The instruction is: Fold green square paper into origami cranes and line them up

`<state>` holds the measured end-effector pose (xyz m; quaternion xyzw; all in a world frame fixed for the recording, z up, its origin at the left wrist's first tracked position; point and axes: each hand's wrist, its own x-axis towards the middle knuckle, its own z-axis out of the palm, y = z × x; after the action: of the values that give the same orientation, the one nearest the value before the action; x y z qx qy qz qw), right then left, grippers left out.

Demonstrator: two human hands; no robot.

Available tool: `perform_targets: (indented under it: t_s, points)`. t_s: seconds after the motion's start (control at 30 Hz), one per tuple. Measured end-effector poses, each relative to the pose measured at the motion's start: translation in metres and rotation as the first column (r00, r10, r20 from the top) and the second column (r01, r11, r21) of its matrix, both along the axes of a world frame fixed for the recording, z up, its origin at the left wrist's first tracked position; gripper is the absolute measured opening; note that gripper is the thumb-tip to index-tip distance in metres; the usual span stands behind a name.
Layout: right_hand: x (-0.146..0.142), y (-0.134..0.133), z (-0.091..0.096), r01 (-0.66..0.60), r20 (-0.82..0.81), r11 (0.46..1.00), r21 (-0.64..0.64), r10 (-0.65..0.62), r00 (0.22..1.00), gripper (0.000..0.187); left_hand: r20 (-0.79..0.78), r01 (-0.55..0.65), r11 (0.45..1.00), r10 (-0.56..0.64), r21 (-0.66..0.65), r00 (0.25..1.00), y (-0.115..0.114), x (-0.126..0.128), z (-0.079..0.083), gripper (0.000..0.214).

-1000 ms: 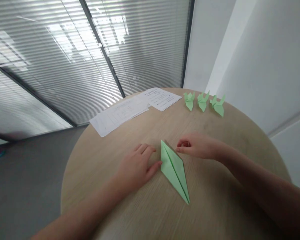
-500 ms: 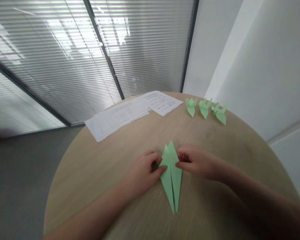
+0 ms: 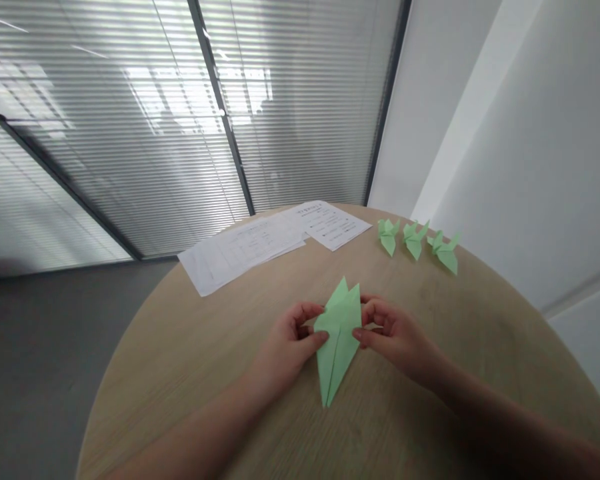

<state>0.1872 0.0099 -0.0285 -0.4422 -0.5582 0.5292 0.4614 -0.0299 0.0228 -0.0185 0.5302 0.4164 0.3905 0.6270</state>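
A folded green origami paper point(image 3: 336, 333) is held between my two hands over the round wooden table. It is a long kite shape with two points at the far end and a slit running down to a narrow near end. My left hand point(image 3: 296, 337) pinches its left edge, thumb on top and fingers behind. On the opposite edge, my right hand point(image 3: 387, 331) grips with thumb in front and curled fingers partly hidden behind the paper.
Three finished green paper cranes point(image 3: 414, 241) stand in a row at the far right of the table point(image 3: 180, 373). Printed white sheets point(image 3: 250, 247) overlap along the far left edge. Behind are window blinds point(image 3: 300, 133) and a white wall point(image 3: 540, 147).
The folded paper has tilted, its near end swinging left and its slit closing up. Both hands have kept hold of its sides. The camera view has shifted, so the table background sits lower.
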Motion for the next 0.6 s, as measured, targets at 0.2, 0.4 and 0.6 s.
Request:
perform_targets:
  t_s: [0.2, 0.4, 0.6]
  points:
    - [-0.010, 0.002, -0.021, -0.015, -0.171, 0.998, -0.063, 0.004, 0.985, 0.038, 0.009, -0.086, 0.996, 0.086, -0.008, 0.996, 0.001, 0.003, 0.000, 0.028]
    - [-0.018, 0.001, -0.028, 0.030, -0.297, 0.994, -0.101, -0.059, 0.953, 0.059, 0.056, -0.121, 0.992, 0.123, -0.041, 0.991, -0.003, 0.006, 0.004, 0.036]
    - [-0.018, -0.003, -0.019, -0.085, -0.202, 0.987, -0.138, 0.056, 0.978, 0.049, 0.036, -0.075, 0.997, 0.074, 0.017, 0.997, -0.012, 0.013, 0.002, 0.052]
